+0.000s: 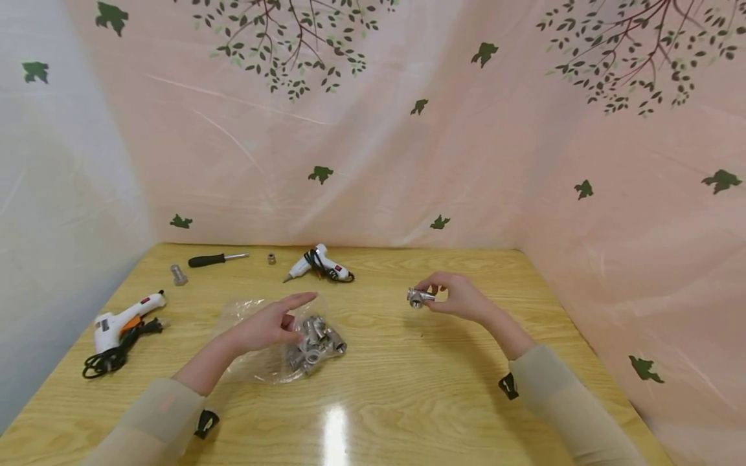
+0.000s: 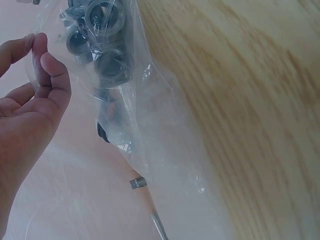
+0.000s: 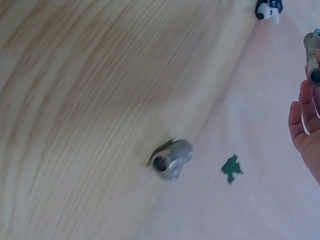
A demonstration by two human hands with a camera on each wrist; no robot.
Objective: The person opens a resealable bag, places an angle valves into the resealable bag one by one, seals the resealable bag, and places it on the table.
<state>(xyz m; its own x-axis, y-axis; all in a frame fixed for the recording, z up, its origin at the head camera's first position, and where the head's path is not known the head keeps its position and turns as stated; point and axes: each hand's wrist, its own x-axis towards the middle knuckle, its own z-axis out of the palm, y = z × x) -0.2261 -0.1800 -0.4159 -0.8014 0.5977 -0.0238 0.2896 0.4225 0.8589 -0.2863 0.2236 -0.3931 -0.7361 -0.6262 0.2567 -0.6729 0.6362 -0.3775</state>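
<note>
My right hand [image 1: 460, 298] pinches a silver metal tee pipe fitting [image 1: 416, 298] between thumb and fingers, above the right half of the table. In the right wrist view that hand and the held fitting [image 3: 312, 57] show at the right edge. To the left, my left hand [image 1: 265, 327] is over a clear plastic bag [image 1: 253, 372] of several metal pipe fittings [image 1: 315, 340]. Its index finger stretches forward. In the left wrist view the fingertips [image 2: 40, 45] come together on the bag's thin film, beside the fittings.
Another metal fitting [image 3: 171, 159] lies on the table in the right wrist view. Along the back are a screwdriver [image 1: 215, 259], a small metal fitting [image 1: 271, 259] and a white glue gun [image 1: 317, 264]. At left lie a metal piece [image 1: 178, 275] and a second glue gun [image 1: 125, 323].
</note>
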